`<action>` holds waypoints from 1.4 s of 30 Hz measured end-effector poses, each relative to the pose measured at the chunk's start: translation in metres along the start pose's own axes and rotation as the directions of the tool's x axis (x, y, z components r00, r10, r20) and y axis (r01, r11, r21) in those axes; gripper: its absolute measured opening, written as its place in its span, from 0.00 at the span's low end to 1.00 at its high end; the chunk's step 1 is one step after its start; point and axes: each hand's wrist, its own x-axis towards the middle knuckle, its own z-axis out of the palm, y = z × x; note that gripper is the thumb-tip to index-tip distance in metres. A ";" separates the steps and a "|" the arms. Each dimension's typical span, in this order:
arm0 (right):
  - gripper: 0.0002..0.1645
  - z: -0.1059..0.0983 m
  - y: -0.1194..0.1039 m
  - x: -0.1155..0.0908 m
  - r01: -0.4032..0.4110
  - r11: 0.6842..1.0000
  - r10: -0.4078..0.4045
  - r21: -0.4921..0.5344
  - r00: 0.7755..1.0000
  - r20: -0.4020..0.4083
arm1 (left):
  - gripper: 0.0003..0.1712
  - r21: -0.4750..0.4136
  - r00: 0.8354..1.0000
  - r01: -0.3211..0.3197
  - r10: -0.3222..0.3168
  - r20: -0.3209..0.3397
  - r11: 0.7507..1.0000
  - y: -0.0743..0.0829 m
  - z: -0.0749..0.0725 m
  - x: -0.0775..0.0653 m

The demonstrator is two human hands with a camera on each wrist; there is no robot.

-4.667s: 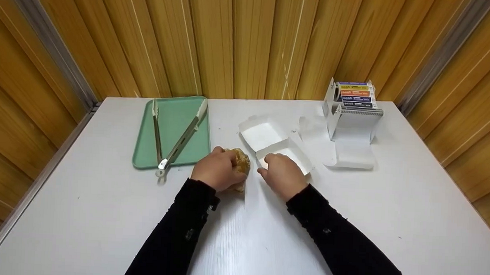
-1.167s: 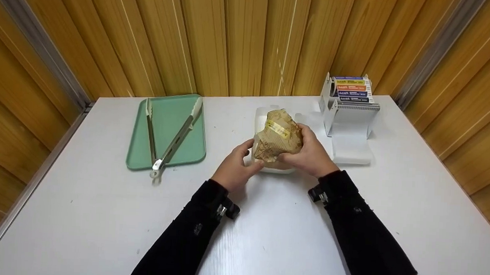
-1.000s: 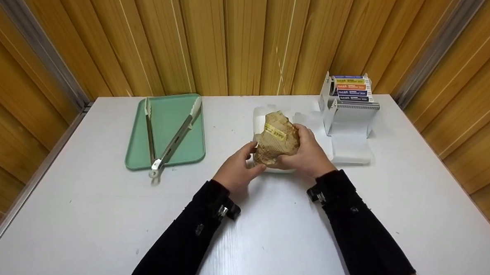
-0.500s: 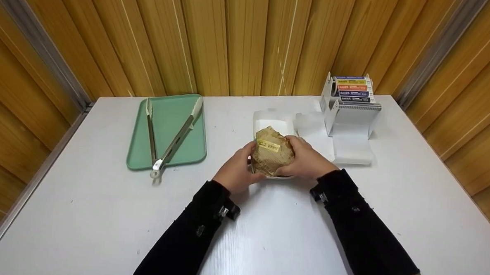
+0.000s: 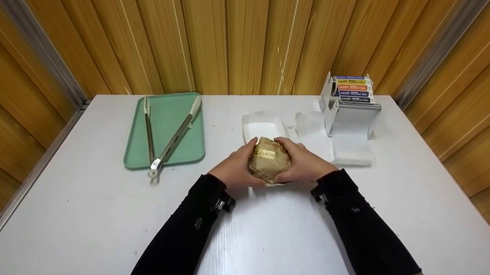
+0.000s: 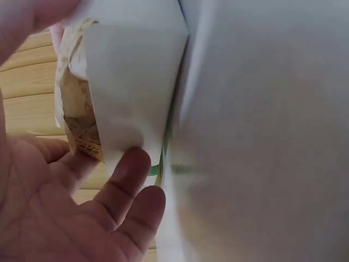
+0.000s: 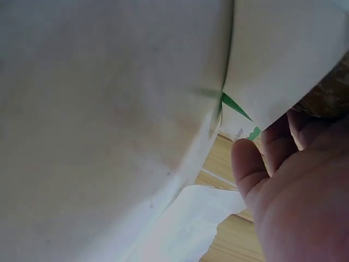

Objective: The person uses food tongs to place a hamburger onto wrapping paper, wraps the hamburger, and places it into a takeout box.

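A bundle in crinkled brown patterned paper, burger-sized, with a yellow sticker (image 5: 268, 163), sits in the near half of a white paper clamshell box (image 5: 264, 126). My left hand (image 5: 236, 167) holds its left side, thumb in front and fingers behind. From the right, my right hand (image 5: 306, 163) grips it likewise. The left wrist view shows fingertips against the box's outer wall (image 6: 128, 82) and wrapper (image 6: 82, 109) sticking out above the rim. In the right wrist view, fingers lie at the opposite wall (image 7: 283, 54), which bears a green print. The bundle's underside is hidden inside the box.
Open tongs (image 5: 170, 144) lie across a green tray (image 5: 167, 109) at the left. Back right stands a white dispenser (image 5: 354, 105) of colored label rolls, with a white strip (image 5: 352, 152) hanging out. A loose white sheet (image 5: 315, 136) lies beside the box.
The wrapped bundle was left of the box in my left hand, then was tilted over it in both hands. Now it sits lower and nearer me, and the box has turned slightly.
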 end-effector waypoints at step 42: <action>0.44 -0.038 -0.008 0.054 -0.252 0.968 0.252 0.006 0.965 -0.076 | 0.48 0.380 0.999 0.050 -0.042 -0.030 0.924 0.016 0.004 -0.008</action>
